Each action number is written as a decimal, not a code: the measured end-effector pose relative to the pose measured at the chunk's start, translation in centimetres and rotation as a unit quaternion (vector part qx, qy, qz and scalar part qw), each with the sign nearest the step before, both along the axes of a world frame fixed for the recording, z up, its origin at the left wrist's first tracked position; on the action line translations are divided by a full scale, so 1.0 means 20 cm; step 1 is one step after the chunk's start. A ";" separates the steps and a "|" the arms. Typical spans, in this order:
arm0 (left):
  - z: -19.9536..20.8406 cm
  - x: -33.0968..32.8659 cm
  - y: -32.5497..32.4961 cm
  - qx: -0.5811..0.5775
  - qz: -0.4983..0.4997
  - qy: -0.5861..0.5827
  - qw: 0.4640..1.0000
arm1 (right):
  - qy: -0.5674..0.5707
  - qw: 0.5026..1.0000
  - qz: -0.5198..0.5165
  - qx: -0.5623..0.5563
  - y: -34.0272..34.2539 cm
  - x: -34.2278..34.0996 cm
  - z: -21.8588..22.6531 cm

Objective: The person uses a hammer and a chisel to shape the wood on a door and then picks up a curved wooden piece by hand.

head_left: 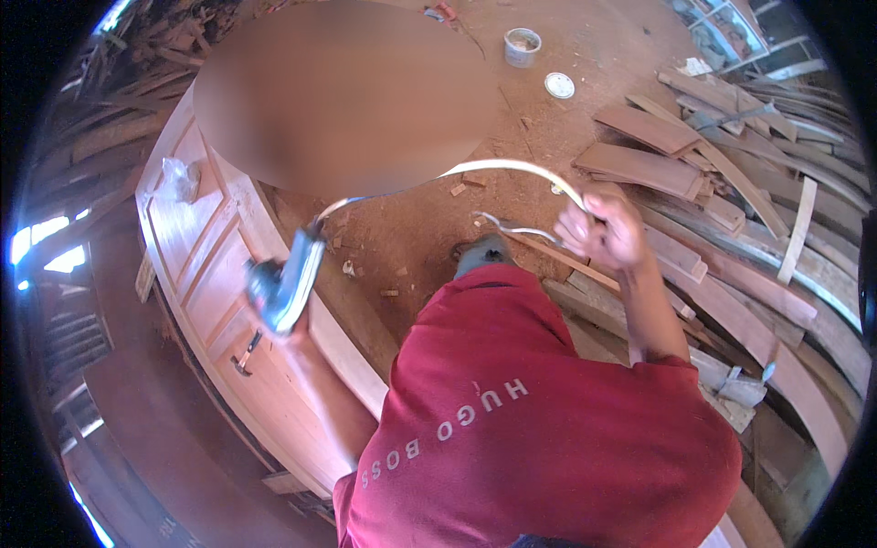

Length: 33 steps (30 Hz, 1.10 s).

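My left hand point(290, 334) is wrapped round a dark teal corded power tool point(300, 281) with a flat, pale-edged base; its exact kind is blurred. The tool is tilted up over a panelled wooden door point(265, 402). A pale cord point(516, 168) arches from the tool's far end to my right hand point(605, 228), whose fingers are closed round it. The cord's loose end point(516, 228) hangs to the left of that hand. On the door lies a claw hammer point(245, 354), just below the tool.
A clear plastic bag point(178, 180) rests on the door's far part. Stacked planks point(713, 256) fill the right side. A tub point(522, 47) and a round white lid point(559, 86) stand on the dirt floor point(411, 247). A blurred patch hides the far middle.
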<state>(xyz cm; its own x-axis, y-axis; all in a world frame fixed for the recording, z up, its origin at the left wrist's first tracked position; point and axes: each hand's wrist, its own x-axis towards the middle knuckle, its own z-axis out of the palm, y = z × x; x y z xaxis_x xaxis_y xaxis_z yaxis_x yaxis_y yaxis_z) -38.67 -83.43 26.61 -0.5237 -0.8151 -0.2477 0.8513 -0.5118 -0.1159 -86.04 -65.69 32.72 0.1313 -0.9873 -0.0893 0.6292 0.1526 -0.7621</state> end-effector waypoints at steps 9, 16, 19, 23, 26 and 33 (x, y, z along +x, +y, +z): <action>-0.93 -1.14 -0.19 0.015 -0.055 -0.233 0.971 | 0.170 0.985 -0.027 0.002 -0.21 0.28 0.63; -1.16 -1.60 -0.32 -0.085 -0.276 -0.434 0.853 | 0.173 0.975 -0.136 0.034 -0.37 0.10 0.65; -1.10 -1.54 -0.27 -0.214 -0.356 -0.592 0.691 | 0.210 0.959 -0.157 0.110 -0.48 -0.12 0.41; -1.05 -1.15 0.00 -0.164 -0.242 -0.645 0.706 | 0.168 0.940 -0.196 0.222 -0.70 -0.51 -0.21; -1.04 -0.68 0.26 -0.138 -0.254 -0.705 0.648 | 0.214 0.907 -0.247 0.266 -0.92 -0.89 -0.77; -0.91 0.21 1.17 0.134 -0.228 -0.794 0.547 | 0.255 0.872 -0.220 0.355 -1.02 -1.04 -1.76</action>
